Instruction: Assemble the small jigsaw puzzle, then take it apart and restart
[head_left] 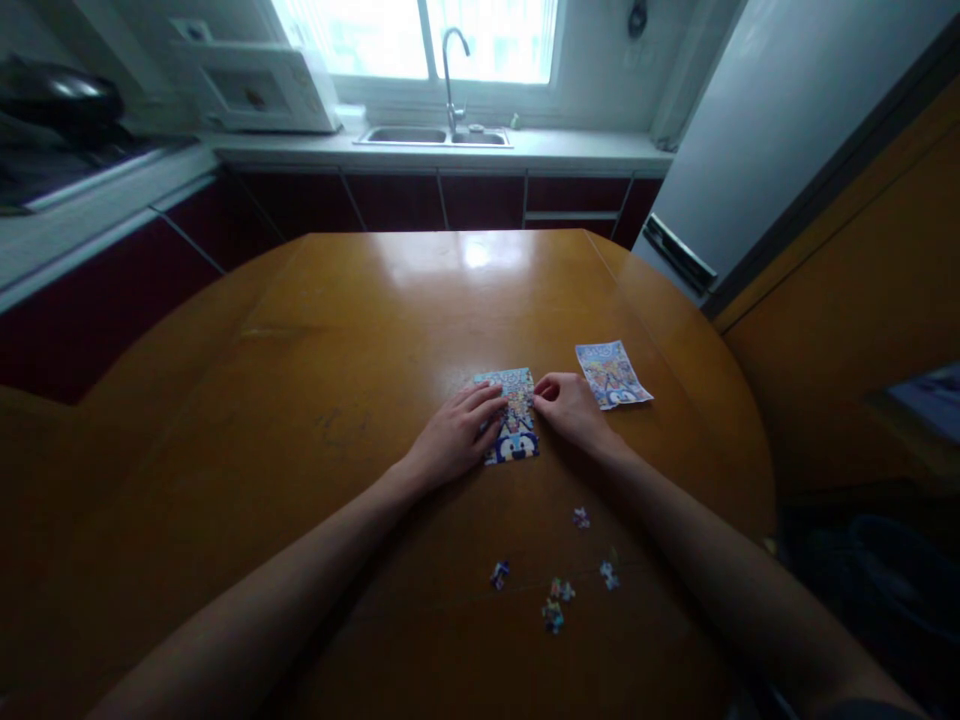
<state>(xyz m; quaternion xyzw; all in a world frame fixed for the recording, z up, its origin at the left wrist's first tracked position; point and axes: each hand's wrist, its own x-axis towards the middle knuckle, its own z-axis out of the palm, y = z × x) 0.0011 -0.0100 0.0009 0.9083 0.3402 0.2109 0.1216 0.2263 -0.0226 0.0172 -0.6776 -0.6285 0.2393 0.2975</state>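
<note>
A partly covered jigsaw puzzle (517, 445) lies on the wooden table, with a blue cartoon dog face along its near edge. My left hand (461, 430) rests on its left side, fingers spread flat over the pieces. At the right edge, my right hand (566, 402) has thumb and forefinger pinched on a small puzzle piece, mostly hidden by the fingertips. Nearer to me lie several loose pieces: a dark blue piece (499, 574), a pale piece (609, 574), a small piece (580, 517) and a multicoloured piece (553, 615).
A creased picture sheet (611, 372) with a similar print lies just beyond my right hand. The oval wooden table (360, 330) fills the middle. Behind it are a counter with a sink (409, 135), a microwave (259, 90) and, at right, a refrigerator (772, 120).
</note>
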